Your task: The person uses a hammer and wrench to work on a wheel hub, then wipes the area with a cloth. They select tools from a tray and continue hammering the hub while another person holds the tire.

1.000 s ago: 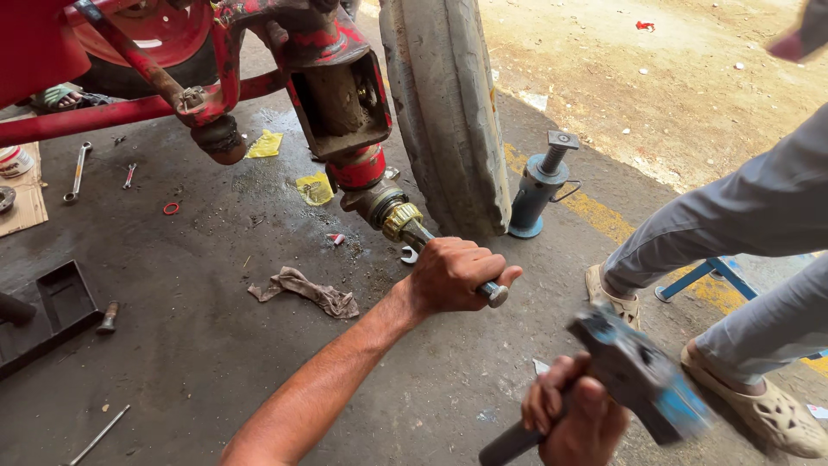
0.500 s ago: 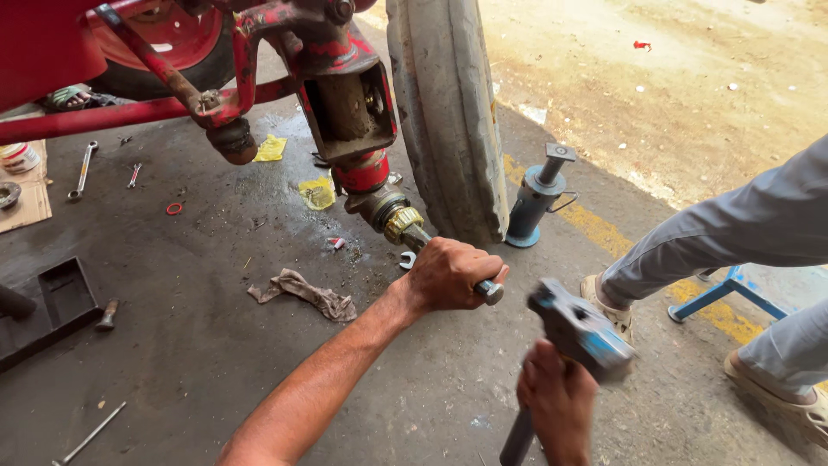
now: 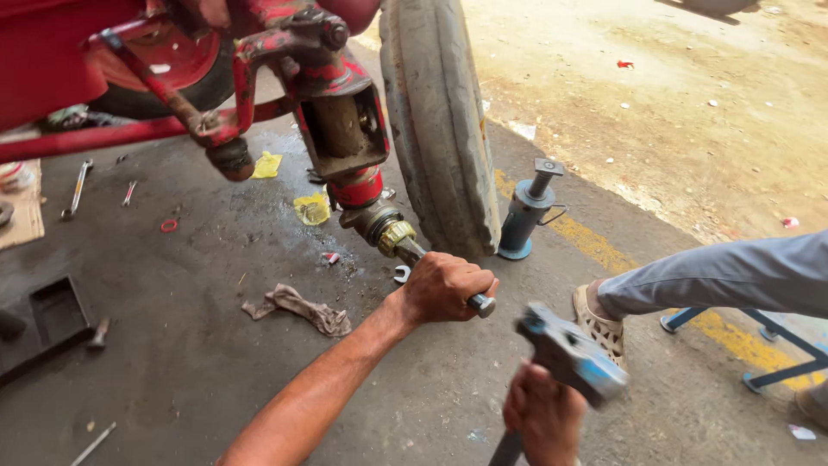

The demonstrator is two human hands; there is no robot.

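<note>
Near the middle of the head view, the left hand (image 3: pixel 446 287) is wrapped tight around a steel drift bar (image 3: pixel 479 303), fingers fully closed on it so only its two ends show. One end sits against the brass-coloured castle nut (image 3: pixel 396 236) at the bottom of the red steering spindle (image 3: pixel 355 185); the other pokes out just right of the knuckles. The bar's long axis runs from upper left to lower right, its working end pointing up toward the spindle beside the front tyre (image 3: pixel 440 121).

Lower right of centre, the right hand (image 3: pixel 543 414) grips the handle of a sledgehammer (image 3: pixel 569 358), fingers closed round it — the blue-chipped head hangs just apart from the bar's free end, not touching.

Judging from this, the bar is set and aimed, the blow not yet landed, and the spindle parts are still assembled.

Right of frame, another person's grey trouser leg (image 3: pixel 724 276) rests near a blue bottle jack (image 3: pixel 526 216); a rag (image 3: pixel 297 308) lies on the concrete.
</note>
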